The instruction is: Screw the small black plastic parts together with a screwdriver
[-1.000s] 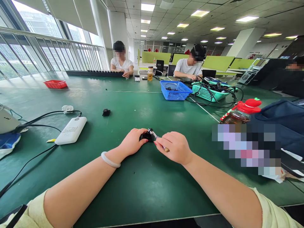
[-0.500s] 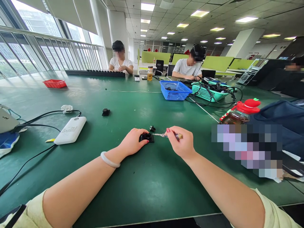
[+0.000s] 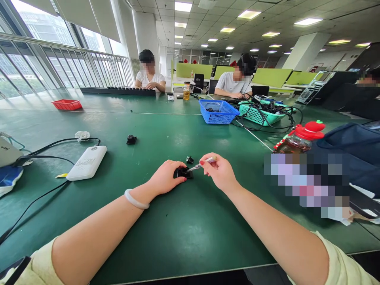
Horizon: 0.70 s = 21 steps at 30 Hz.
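On the green table my left hand (image 3: 168,176) is closed around the left side of a small black plastic part (image 3: 187,173), thumb at its near edge and fingers at its far edge. The fingers cover much of this part. My right hand (image 3: 220,171) pinches a slim hand tool (image 3: 196,167) with a pointed silvery front and a pale handle end. Its tip slants down to the left, at the black part's upper surface; contact cannot be made out. Just beyond lies a smaller black piece (image 3: 189,159), touched by neither hand.
Another black piece (image 3: 131,139) and a white power bank (image 3: 87,163) with cables lie left. Farther off stand a red tray (image 3: 67,105), a blue basket (image 3: 219,112) and a cable-filled green basket (image 3: 258,113). A red-lidded bottle (image 3: 299,138) is right. Two people sit opposite.
My right hand has moved slightly left and up, tilting the tool more steeply. The tip has shifted from the part's right edge to over it. My left hand keeps its hold.
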Available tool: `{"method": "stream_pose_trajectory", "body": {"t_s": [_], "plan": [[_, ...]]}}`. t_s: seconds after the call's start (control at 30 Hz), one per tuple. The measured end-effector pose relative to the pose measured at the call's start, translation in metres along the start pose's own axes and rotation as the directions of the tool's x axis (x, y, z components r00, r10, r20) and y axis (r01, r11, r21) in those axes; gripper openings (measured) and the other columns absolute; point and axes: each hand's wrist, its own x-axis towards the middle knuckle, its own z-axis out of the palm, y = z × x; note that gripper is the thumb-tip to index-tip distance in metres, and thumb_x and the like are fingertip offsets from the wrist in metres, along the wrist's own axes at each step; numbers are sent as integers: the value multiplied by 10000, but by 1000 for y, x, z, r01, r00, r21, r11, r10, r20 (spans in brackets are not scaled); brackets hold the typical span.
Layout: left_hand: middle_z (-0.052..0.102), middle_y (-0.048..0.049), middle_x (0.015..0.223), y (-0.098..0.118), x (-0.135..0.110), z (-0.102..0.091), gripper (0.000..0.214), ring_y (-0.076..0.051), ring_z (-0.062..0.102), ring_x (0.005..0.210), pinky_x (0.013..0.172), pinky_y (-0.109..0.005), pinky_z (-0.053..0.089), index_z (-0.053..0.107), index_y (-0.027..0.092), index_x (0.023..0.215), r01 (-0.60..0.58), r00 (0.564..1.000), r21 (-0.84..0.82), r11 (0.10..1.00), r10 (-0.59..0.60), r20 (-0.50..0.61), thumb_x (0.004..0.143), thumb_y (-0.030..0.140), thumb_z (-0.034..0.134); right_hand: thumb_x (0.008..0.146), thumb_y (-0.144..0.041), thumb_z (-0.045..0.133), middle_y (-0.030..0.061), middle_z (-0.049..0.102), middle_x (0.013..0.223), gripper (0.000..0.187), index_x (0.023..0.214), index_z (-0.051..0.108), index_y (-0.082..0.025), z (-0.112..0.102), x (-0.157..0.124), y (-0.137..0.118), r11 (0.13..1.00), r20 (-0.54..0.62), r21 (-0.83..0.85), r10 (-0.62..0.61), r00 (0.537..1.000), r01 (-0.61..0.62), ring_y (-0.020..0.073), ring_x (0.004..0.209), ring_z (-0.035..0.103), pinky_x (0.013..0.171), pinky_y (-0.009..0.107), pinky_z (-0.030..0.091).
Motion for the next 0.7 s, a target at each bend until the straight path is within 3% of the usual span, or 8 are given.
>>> {"method": "stream_pose_trajectory", "body": {"t_s": [0.1,0.17,0.47,0.6,0.7], "plan": [[687,-38,1119,0,0,0,346,-277,578,1090,959,-432,472,647,247,1122,-3,1000,4,1000,3,15,798,366,658,861,-582,570,-35,513,556,381,781,569,-209,-3,-1,-2,998,-123,-3,-56,991,56,115,479,510,466,240,429],[683,-40,1134,-1,0,0,348,-278,573,1100,964,-435,470,643,248,1130,-5,1000,3,1000,5,18,804,370,652,887,-582,530,-36,501,550,389,762,544,-214,-3,-3,-4,995,-145,-28,-96,985,93,112,468,493,455,241,413],[686,-43,1124,0,0,0,346,-273,581,1084,976,-439,461,643,249,1129,-34,999,-9,999,34,23,808,377,639,895,-536,544,-36,508,561,353,759,559,-211,3,-5,-6,977,11,-159,-139,990,139,110,489,498,482,240,399],[688,-42,1116,-1,0,1,343,-271,584,1078,967,-431,465,641,252,1130,-35,999,2,999,35,20,812,382,637,904,-499,548,-23,543,592,327,754,571,-210,0,-8,-13,963,-48,-154,-229,972,219,107,490,494,477,237,396],[689,-44,1109,-1,0,1,343,-268,586,1067,960,-426,465,642,247,1128,-45,999,12,999,45,17,812,380,641,915,-451,548,-11,583,634,284,771,588,-209,2,-11,-17,942,-17,-158,-301,953,295,104,500,494,488,232,411]]}}
